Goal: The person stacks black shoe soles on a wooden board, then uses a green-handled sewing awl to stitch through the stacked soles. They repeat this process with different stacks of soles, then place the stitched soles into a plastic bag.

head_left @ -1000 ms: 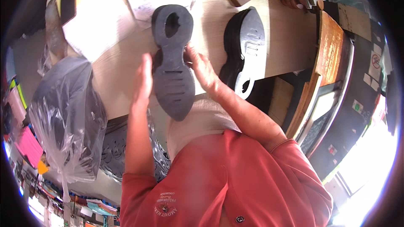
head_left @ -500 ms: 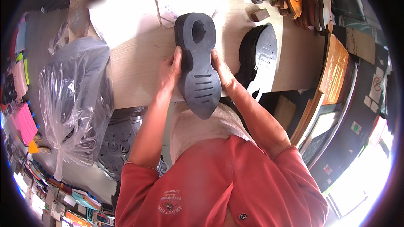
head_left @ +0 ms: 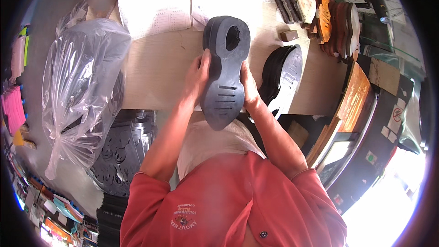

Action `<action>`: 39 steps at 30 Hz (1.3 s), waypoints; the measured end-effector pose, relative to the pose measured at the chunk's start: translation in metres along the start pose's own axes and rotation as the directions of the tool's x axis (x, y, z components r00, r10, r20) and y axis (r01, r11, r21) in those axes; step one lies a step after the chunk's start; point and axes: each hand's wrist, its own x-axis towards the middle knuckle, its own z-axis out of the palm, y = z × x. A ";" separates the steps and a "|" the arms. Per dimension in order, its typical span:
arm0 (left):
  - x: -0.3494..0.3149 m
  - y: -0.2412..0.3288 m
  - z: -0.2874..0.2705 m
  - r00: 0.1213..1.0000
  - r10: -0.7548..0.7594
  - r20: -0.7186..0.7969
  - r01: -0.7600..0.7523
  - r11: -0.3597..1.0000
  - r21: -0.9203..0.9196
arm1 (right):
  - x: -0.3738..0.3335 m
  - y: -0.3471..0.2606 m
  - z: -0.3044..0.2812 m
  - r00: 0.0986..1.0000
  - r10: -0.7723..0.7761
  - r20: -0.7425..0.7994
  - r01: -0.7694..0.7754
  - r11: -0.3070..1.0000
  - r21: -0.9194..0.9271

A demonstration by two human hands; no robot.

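Note:
Between my two hands is a thick stack of dark grey shoe insoles [head_left: 230, 67], held upright over the table's near edge. Each has a jagged-edged hole in the rounded heel and several slots across the forefoot; the pointed toe faces me. My left hand [head_left: 198, 77] is closed against the stack's left side, thumb up along the edge. On the opposite side my right hand [head_left: 248, 86] presses with its thumb at the narrow waist. The fingers underneath are hidden. Just right of that hand lies another pile of black insoles [head_left: 289, 68], glossy with light.
Papers [head_left: 157, 16] cover the back of the table [head_left: 157, 75]. A small brown block [head_left: 289, 35] and piles of orange, brown and black insoles [head_left: 323, 16] stand at the far right. On the left is a tied clear plastic bag [head_left: 82, 77], with cut black sheets [head_left: 120, 148] below.
The view has shifted, so table and piles appear lower and further right or left. Both hands still grip the insole stack, which is tilted slightly more, its heel end leaning to the right.

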 end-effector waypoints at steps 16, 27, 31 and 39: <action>-0.017 -0.017 -0.009 0.930 0.354 0.103 -0.368 0.898 0.241 | -0.044 0.000 0.055 0.938 -0.271 -0.215 0.177 0.910 -0.375; -0.087 0.022 0.070 0.666 0.680 0.307 -0.744 0.632 0.215 | -0.142 -0.039 -0.078 0.508 -0.752 -0.421 0.286 0.608 -0.741; -0.062 -0.021 0.160 0.904 0.261 0.338 -0.392 0.821 0.415 | -0.125 -0.031 -0.146 0.607 -0.333 -0.722 0.231 0.943 -0.240; -0.017 -0.065 0.219 0.987 0.008 0.158 -0.099 0.811 0.577 | -0.074 -0.008 -0.153 0.773 -0.208 -0.599 0.150 0.978 -0.145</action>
